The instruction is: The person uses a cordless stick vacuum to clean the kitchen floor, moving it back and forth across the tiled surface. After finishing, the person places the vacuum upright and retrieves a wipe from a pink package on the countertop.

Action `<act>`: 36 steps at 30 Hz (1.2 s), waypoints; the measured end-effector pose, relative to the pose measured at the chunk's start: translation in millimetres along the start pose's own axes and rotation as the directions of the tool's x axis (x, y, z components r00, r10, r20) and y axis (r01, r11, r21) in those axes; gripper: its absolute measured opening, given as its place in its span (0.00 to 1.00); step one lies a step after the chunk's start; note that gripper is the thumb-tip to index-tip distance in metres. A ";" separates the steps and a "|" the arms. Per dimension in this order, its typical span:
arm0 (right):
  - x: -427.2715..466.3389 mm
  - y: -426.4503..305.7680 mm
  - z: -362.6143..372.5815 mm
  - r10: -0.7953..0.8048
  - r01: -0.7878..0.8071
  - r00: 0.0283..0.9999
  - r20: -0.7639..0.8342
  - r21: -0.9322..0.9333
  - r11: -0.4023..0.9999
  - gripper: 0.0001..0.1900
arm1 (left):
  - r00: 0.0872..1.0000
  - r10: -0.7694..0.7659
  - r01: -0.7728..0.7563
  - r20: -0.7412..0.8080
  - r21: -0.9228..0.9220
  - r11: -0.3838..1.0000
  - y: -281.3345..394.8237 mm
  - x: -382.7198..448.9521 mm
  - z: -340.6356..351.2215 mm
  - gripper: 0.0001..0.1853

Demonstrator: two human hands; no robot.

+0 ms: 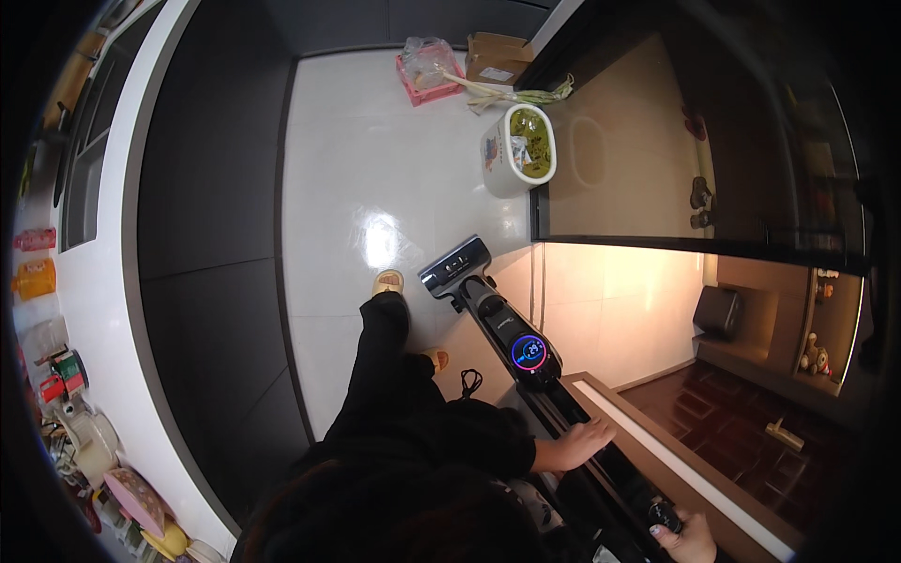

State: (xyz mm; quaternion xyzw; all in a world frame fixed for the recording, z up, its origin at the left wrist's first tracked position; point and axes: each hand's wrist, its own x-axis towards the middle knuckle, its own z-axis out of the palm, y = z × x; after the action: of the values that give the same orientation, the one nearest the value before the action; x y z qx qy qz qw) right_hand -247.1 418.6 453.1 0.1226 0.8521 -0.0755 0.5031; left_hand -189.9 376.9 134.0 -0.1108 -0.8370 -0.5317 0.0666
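Note:
A black upright floor washer [493, 310] runs diagonally from the middle of the view to the lower right. Its floor head [456, 267] rests on the pale tiles, just right of a foot in a yellow slipper [388, 283]. A round display [529, 352] on the body is lit blue and pink. My left hand [578, 445] wraps over the washer's dark upper body. Lower right, at the picture's edge, my right hand [684, 538] grips the handle [664, 516], its thumb beside the buttons; its other fingers are mostly hidden.
Ahead stands a white oval trash bin [501, 158] with a green liner. Beyond it lie green onions [521, 93], a pink basket [431, 91] and a cardboard box [498, 60]. Dark cabinets [211, 211] under a white counter [120, 295] border the left; a glossy dark panel [619, 155] stands right.

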 end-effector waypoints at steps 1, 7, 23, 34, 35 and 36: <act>2.8 -7.0 -9.9 0.013 -0.013 1.000 -0.004 -0.111 0.994 0.09 | 1.000 -0.023 0.023 -0.019 0.022 0.999 -5.7 9.9 -7.4 0.06; 37.6 -39.7 -14.0 -0.129 0.121 0.991 0.035 0.175 0.977 0.18 | 0.979 0.010 -0.008 0.204 -0.014 1.000 -61.3 38.8 -66.7 0.09; 163.3 -180.5 98.8 -0.368 0.257 0.906 0.208 0.421 0.870 0.15 | 0.887 -0.027 -0.071 0.462 0.194 0.978 -281.8 22.5 -233.5 0.08; 225.5 -300.2 172.5 -0.523 0.384 0.838 0.156 0.513 0.768 0.13 | 0.740 -0.622 0.303 0.254 0.701 0.646 -336.0 16.7 -359.6 0.31; 227.9 -304.3 173.5 -0.514 0.368 0.840 0.172 0.516 0.774 0.14 | 0.723 -0.649 0.327 0.238 0.709 0.624 -337.0 17.1 -363.0 0.34; 229.1 -305.3 172.9 -0.512 0.375 0.841 0.174 0.496 0.783 0.14 | 0.730 -0.642 0.355 0.233 0.674 0.647 -337.1 16.7 -362.7 0.34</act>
State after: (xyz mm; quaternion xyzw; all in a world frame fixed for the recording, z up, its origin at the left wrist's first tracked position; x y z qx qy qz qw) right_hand -295.2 112.9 170.7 0.0144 0.7301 -0.4024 0.5522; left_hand -294.8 -87.6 -2.8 0.0375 -0.9456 -0.2009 -0.2531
